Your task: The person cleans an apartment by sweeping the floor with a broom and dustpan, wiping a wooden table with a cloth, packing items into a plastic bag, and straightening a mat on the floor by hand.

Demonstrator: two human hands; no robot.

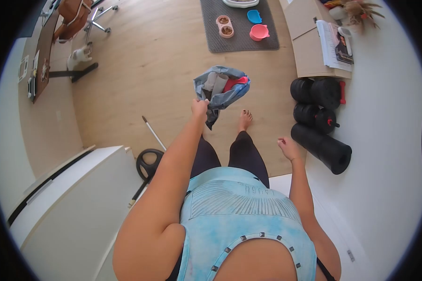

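Observation:
My left hand point(200, 107) is closed on the rim of a grey-blue plastic bag point(229, 99), which hangs with its mouth up in front of my legs. Inside the bag lie pale grey tube-like pieces point(220, 83) and a red item point(235, 83) whose kind I cannot make out. The bottom of the bag is hidden from above. My right hand point(289, 148) hangs at my right side, fingers loosely bent and partly apart, holding nothing. It is nearest to a black foam roller point(321, 149) on the floor but does not touch it.
A grey mat point(241, 41) ahead bears a double food bowl point(225, 26), a pink bowl point(259, 33) and a blue bowl point(254, 17). Black dumbbells point(315, 92) line the right wall by a wooden cabinet point(309, 44). At left are a cat point(79, 57), a desk point(44, 56) and a stick point(154, 133).

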